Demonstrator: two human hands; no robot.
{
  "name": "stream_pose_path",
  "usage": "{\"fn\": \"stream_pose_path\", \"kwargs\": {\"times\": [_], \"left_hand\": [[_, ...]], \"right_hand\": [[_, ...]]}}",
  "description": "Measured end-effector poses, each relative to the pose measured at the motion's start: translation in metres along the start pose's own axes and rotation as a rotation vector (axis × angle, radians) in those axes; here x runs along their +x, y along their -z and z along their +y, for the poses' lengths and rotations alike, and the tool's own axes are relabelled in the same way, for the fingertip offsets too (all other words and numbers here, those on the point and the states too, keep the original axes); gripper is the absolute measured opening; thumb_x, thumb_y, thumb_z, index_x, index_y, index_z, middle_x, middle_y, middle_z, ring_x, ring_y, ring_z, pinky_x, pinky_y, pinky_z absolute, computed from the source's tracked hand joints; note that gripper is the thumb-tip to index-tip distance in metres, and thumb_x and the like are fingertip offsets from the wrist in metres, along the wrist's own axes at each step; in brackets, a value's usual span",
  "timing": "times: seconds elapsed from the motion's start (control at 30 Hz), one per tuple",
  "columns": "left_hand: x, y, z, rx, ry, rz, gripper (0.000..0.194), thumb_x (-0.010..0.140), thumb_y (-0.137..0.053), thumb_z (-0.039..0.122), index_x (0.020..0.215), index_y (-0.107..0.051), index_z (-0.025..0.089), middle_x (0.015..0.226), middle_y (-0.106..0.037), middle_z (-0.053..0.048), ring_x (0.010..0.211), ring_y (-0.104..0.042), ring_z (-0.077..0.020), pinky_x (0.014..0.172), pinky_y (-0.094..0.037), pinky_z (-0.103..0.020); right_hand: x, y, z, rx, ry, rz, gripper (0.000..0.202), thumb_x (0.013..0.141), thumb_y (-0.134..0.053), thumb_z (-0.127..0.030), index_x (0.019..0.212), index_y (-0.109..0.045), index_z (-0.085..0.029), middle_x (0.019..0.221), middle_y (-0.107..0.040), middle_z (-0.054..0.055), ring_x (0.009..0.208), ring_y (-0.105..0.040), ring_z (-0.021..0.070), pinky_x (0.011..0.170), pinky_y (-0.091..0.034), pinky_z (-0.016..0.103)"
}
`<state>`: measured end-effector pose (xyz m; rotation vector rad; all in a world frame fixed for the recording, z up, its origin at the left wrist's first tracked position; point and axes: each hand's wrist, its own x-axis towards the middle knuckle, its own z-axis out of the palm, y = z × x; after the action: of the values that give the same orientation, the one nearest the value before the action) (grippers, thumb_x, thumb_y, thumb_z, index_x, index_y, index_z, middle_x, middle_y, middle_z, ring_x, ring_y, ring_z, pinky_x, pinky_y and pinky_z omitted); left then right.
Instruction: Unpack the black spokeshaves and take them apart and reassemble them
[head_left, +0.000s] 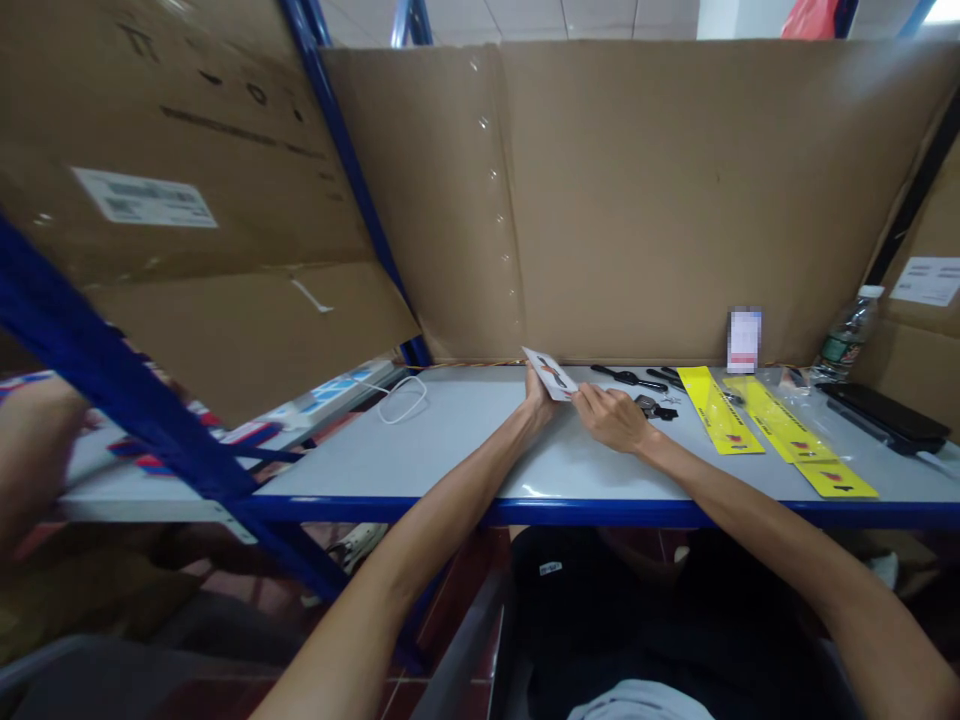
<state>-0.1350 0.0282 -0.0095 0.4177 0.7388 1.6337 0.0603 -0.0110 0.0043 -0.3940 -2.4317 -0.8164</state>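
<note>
Two bare hands hold one white rectangular card with a dark and orange picture (550, 374), and it is tilted above the grey tabletop with blue front edge (337, 460), somewhat left of its middle. The left hand (538, 395) supports the card from behind, its fingers clamped on the lower left part. The right hand (613, 418) has its fingers close together, pinching the lower right corner.

Near the back edge, to the right of the hands, lies a black strap-shaped item (628, 378); a small black piece (656, 407) is nearer to the front. Further right lie yellow printed strips (720, 410), the lowest reaching almost to the front edge. Behind them, a phone with lit screen (744, 342) stands upright. At the right back corner is a clear plastic bottle with white cap (847, 335). Near the left edge, a white cable (405, 400) makes a loop.
</note>
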Motion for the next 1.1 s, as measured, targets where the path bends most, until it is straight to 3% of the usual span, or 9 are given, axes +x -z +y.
{"fn": "stream_pose_path", "kwargs": {"times": [0.13,0.33,0.57,0.77,0.93,1.1], "left_hand": [[-0.013,-0.009,0.007,-0.096,-0.06,0.089,0.065,0.099,-0.02,0.073,0.101,-0.058,0.021,0.069,-0.064,-0.007,0.063,-0.066,-0.0244,0.059,-0.055,-0.035],[-0.024,-0.011,0.009,-0.076,0.056,0.172,0.06,0.102,-0.03,0.065,0.126,-0.054,0.016,0.091,-0.071,-0.013,0.077,-0.071,-0.0256,0.072,-0.059,-0.038],[-0.014,-0.009,0.009,-0.06,0.067,0.227,0.06,0.099,-0.027,0.07,0.116,-0.057,0.021,0.084,-0.067,-0.011,0.069,-0.068,-0.0264,0.062,-0.058,-0.038],[-0.008,-0.003,0.017,-0.128,0.053,0.25,0.054,0.101,-0.029,0.068,0.111,-0.056,0.021,0.079,-0.064,-0.008,0.067,-0.066,-0.0251,0.059,-0.056,-0.036],[-0.007,0.002,0.027,-0.089,-0.027,0.275,0.054,0.104,-0.023,0.065,0.1,-0.054,0.021,0.07,-0.059,-0.002,0.059,-0.059,-0.0185,0.057,-0.054,-0.029],[-0.002,0.008,0.039,-0.151,-0.039,0.296,0.057,0.102,-0.02,0.068,0.101,-0.054,0.023,0.072,-0.057,-0.004,0.058,-0.058,-0.0199,0.049,-0.051,-0.03]], "right_hand": [[0.0,0.007,-0.001,-0.056,0.011,-0.053,0.035,0.106,-0.027,-0.008,0.111,-0.062,-0.01,0.103,-0.07,0.015,0.088,-0.065,0.0203,0.064,-0.044,0.029],[-0.001,0.013,-0.006,0.028,0.036,-0.155,0.033,0.106,-0.031,-0.013,0.113,-0.063,-0.01,0.106,-0.07,0.016,0.095,-0.066,0.0225,0.067,-0.048,0.03],[-0.001,0.011,-0.006,0.124,0.0,-0.244,0.027,0.109,-0.035,-0.021,0.116,-0.06,-0.012,0.112,-0.069,0.015,0.098,-0.067,0.0216,0.066,-0.048,0.029],[0.003,0.008,-0.01,0.104,0.031,-0.232,0.028,0.105,-0.032,-0.009,0.112,-0.06,-0.011,0.107,-0.067,0.015,0.088,-0.063,0.0204,0.064,-0.046,0.029],[0.003,0.007,-0.011,0.038,0.127,-0.13,0.035,0.105,-0.027,-0.009,0.11,-0.061,-0.013,0.095,-0.066,0.011,0.082,-0.059,0.0194,0.063,-0.04,0.031],[0.001,0.006,-0.008,-0.003,0.176,0.016,0.03,0.103,-0.033,-0.009,0.105,-0.062,-0.015,0.089,-0.064,0.007,0.078,-0.055,0.018,0.062,-0.035,0.032]]}}
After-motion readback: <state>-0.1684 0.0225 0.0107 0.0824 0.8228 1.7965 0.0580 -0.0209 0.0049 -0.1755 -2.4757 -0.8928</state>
